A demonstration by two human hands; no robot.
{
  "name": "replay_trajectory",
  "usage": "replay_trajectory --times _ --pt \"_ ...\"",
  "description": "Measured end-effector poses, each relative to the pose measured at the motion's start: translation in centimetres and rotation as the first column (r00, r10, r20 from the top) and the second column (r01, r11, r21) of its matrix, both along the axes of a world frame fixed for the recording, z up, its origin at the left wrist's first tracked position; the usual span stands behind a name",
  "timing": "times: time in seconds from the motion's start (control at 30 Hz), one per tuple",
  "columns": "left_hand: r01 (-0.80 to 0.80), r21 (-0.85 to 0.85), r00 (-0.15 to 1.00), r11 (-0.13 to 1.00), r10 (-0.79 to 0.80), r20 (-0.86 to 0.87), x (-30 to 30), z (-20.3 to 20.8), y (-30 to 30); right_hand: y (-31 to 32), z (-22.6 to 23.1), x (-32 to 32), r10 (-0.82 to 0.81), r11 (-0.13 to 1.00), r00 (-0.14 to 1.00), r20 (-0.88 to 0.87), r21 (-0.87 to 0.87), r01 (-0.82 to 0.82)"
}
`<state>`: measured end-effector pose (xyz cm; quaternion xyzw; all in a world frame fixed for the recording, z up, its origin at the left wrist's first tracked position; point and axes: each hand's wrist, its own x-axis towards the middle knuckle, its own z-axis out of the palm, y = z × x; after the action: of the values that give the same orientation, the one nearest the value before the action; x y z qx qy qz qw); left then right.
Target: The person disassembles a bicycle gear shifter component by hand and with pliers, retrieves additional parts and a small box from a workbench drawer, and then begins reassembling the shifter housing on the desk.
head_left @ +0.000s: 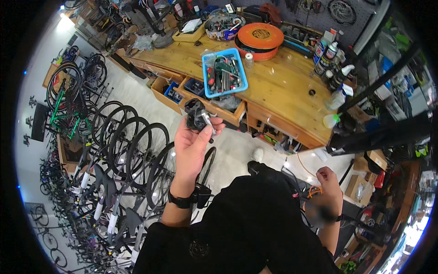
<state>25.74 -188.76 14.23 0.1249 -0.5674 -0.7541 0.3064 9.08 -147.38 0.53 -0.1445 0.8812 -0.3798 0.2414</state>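
Observation:
My left hand is raised over the floor before the workbench, its fingers and thumb closed around a rear derailleur. The part is black with a silver piece on its right side, and my palm hides some of it. Lower on the right, my right hand hangs beside my body with its fingers curled in. Whatever those fingers may hold is hidden. A thin orange cable runs close to that hand.
Beyond my left hand stands a wooden workbench with open drawers. On it are a blue tray of tools, an orange round tin and several spray bottles. Rows of bicycles fill the left side.

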Motion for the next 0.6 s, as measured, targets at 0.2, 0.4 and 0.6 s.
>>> replay_trajectory --times 0.2,0.4,0.6 --pt "-0.084 -0.019 0.996 0.996 0.085 0.037 -7.3 1.0 -5.7 -6.0 -0.1 -10.3 0.123 0.992 0.989 -0.086 0.006 -0.123" --pt "-0.072 0.051 0.996 0.996 0.069 0.059 -11.9 -0.8 -10.6 -10.3 0.2 -14.3 0.197 0.980 0.980 0.018 0.038 -0.198" --pt "-0.083 0.125 0.995 0.989 0.075 0.070 -16.5 -0.5 -16.6 -13.2 0.0 -15.9 0.129 0.984 0.989 0.072 0.111 -0.136"
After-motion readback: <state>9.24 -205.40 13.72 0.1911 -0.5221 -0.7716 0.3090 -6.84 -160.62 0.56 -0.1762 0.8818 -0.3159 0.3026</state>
